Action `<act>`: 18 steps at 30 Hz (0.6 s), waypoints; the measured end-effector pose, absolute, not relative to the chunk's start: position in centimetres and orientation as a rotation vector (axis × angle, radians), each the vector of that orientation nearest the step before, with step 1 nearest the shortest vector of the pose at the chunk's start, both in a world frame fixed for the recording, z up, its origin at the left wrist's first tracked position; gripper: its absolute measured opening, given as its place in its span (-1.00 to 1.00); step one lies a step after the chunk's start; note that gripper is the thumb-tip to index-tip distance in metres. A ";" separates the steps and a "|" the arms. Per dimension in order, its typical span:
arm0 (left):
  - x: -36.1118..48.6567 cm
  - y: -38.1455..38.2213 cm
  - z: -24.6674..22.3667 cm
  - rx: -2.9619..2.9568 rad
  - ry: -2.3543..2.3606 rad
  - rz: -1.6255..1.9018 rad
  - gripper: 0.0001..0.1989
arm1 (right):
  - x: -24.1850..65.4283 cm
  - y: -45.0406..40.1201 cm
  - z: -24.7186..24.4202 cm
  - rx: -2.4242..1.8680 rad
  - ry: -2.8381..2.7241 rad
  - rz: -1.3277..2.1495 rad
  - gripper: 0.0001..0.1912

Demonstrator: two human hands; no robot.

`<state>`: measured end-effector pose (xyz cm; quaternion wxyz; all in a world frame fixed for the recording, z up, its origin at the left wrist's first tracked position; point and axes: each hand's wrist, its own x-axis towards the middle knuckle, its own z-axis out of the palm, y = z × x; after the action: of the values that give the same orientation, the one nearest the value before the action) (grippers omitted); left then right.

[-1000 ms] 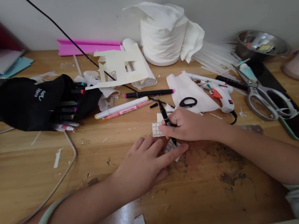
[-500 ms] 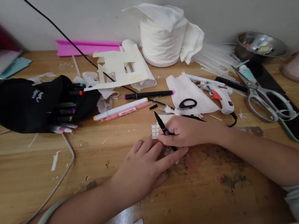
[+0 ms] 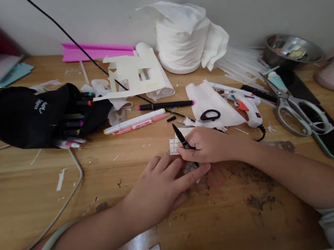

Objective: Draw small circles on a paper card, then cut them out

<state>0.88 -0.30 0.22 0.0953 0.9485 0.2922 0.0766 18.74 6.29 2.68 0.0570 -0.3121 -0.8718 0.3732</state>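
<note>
My right hand [image 3: 210, 145] is closed round a black marker pen [image 3: 181, 136]. The pen leans with its uncapped upper end pointing away from me, and its lower end reaches a small white paper piece [image 3: 173, 146] drawn with black rounded cells. My left hand [image 3: 160, 183] lies flat beside it, fingers and thumb stretched over the paper's near part and partly covering it. The two hands are close together. Just beyond them lie a small black pen cap [image 3: 171, 119] and black-handled scissors [image 3: 210, 115], partly hidden by my right hand.
A black marker pouch [image 3: 25, 119] lies left, with loose markers [image 3: 134, 122] in the middle. At right are a glue gun [image 3: 249, 109], large grey scissors [image 3: 292, 110], a phone [image 3: 332, 138] and a metal bowl [image 3: 293, 50]. A tissue roll [image 3: 177, 46] stands against the wall.
Both hands stay almost in place. My right hand and the pen shift very slightly, and a bit more of the patterned paper shows between the hands.
</note>
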 end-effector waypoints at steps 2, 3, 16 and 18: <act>0.9 -0.3 0.4 2.803 0.868 0.229 -0.42 | 18.8 6.3 2.8 -0.964 -2.632 1.151 -0.64; 0.9 -0.3 0.5 2.801 0.866 0.236 -0.43 | 18.8 6.3 2.9 -0.979 -2.629 1.160 -0.63; 0.9 -0.4 0.8 2.736 0.887 0.189 -0.48 | 25.0 3.8 3.1 -1.080 -2.262 1.054 -0.83; 0.9 -0.2 0.9 2.726 0.894 0.170 -0.48 | 25.4 2.9 2.1 -0.953 -2.322 1.001 -0.86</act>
<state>0.87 -0.25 0.92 0.1333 0.9401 0.3083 0.0585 25.40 2.92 2.12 0.2176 -0.3443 -0.8386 0.3616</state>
